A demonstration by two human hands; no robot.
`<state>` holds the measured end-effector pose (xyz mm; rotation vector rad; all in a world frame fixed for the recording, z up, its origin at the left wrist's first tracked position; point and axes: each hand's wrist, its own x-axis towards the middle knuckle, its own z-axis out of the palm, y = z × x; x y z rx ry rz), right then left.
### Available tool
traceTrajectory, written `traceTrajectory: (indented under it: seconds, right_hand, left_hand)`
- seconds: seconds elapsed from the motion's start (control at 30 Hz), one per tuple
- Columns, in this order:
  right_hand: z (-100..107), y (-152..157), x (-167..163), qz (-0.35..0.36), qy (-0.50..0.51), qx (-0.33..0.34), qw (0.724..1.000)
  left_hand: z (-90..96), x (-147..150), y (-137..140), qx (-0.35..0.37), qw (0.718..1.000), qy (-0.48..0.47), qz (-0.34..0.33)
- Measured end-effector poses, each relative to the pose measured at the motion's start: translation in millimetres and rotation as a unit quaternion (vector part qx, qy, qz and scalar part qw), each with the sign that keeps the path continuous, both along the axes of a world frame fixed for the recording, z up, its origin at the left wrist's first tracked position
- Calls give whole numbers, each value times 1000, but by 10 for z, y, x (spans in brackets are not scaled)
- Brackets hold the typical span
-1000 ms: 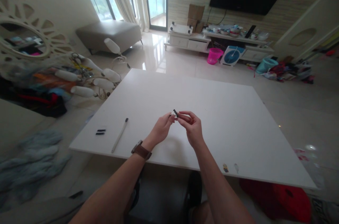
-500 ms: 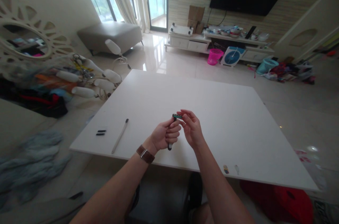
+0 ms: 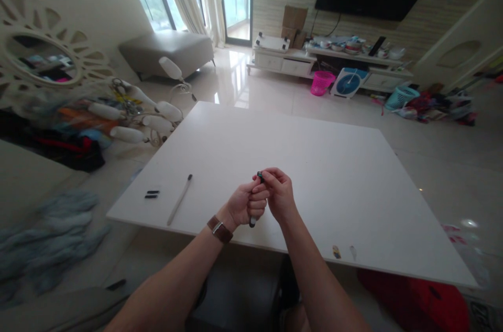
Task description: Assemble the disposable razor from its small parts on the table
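Note:
My left hand (image 3: 244, 204) is closed around the handle of a razor (image 3: 252, 222), whose dark end pokes out below the fist. Above the thumb shows the razor's small black and green head (image 3: 260, 176). My right hand (image 3: 281, 193) pinches that head from the right, partly covering it. Both hands are held together over the near part of a white table (image 3: 298, 151). On the table to their left lies a slim pale stick with a black tip (image 3: 179, 199).
Two short black strips (image 3: 151, 194) lie at the table's left. Near its front edge on the right are a small yellow and dark piece (image 3: 336, 252) and a clear piece (image 3: 352, 252). A lamp with white shades (image 3: 128, 134) stands close to the left edge.
The razor's head has turned, from lying crosswise to being seen more end-on. My right fingers have closed in on it, nearer to my left hand. The view has shifted slightly.

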<state>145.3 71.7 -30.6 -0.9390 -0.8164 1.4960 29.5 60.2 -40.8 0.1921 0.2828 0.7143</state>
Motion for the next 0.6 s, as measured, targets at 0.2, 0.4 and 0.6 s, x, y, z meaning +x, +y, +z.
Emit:
traceTrajectory:
  seconds: [0.2,0.4,0.6]
  right_hand:
    - [28,-28,47,32,4,36,999]
    - [95,-141,64,152,32,57,986]
    - [90,-179,8,208,23,61,976]
  left_hand:
    - [-22,-25,6,9,998,54,19]
    - [-93,-31,7,5,998,58,-25]
    - [-54,16,25,32,994,69,-77]
